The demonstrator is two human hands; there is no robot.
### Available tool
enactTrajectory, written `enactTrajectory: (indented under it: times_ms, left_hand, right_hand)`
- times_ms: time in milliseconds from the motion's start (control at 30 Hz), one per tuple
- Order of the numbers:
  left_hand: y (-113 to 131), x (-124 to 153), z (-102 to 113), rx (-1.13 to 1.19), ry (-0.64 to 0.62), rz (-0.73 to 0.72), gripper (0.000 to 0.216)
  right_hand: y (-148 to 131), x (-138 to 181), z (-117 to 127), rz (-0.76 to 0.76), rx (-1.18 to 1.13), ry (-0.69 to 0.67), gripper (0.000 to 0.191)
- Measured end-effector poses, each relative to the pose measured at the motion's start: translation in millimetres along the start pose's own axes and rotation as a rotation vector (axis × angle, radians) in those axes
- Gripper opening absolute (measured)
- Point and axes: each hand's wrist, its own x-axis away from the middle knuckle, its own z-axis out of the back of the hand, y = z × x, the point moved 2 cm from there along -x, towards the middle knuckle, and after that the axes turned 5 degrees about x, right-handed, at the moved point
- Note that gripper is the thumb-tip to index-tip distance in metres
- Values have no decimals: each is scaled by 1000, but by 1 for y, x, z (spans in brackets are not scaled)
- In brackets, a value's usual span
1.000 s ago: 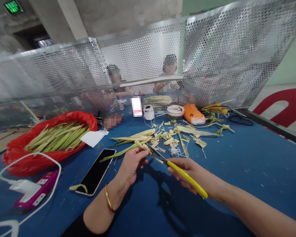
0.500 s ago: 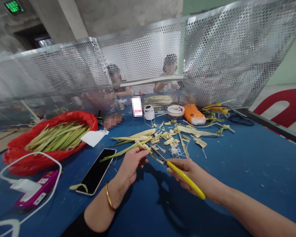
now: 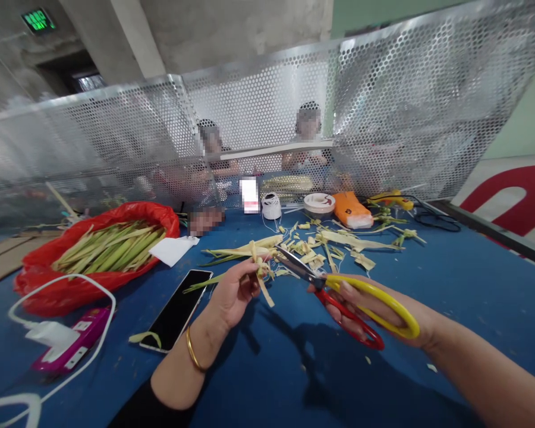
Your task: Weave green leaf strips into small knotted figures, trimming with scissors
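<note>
My left hand [image 3: 237, 292], with a gold bangle on its wrist, pinches a small piece made of folded pale leaf strips [image 3: 263, 268]. One strip hangs down from it, and a green stem end sticks out to the left. In my right hand [image 3: 350, 297] are scissors [image 3: 317, 283] with one yellow and one red handle. Their blades point up and left, just right of the leaf piece and apart from it. Beyond the hands lies a scatter of cut leaf scraps [image 3: 312, 260] with white thread among them.
At left, a red plastic bag [image 3: 31, 261] holds many green leaf strips. Nearer are a phone [image 3: 178, 312] and a purple power strip [image 3: 74, 345] with a white cable. A thread spool [image 3: 271, 207], tape roll [image 3: 319, 205] and orange tissue pack [image 3: 351, 209] stand before a perforated metal screen [image 3: 258, 89].
The scissors have moved right, away from the leaf piece, and turned so both handles show. The leaf piece has turned in my left hand, with a strip now hanging down.
</note>
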Motion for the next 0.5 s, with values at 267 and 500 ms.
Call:
enactTrajectory:
  times_ms: [267,500]
  left_hand:
    - [-4,-2,2,69,-24,27,28]
    - [-6,-5,3,96,6,43,22]
  right_hand:
    - [3,-2,-5,50,104,-77,54]
    - [4,-8,-12,73,145,-69,55]
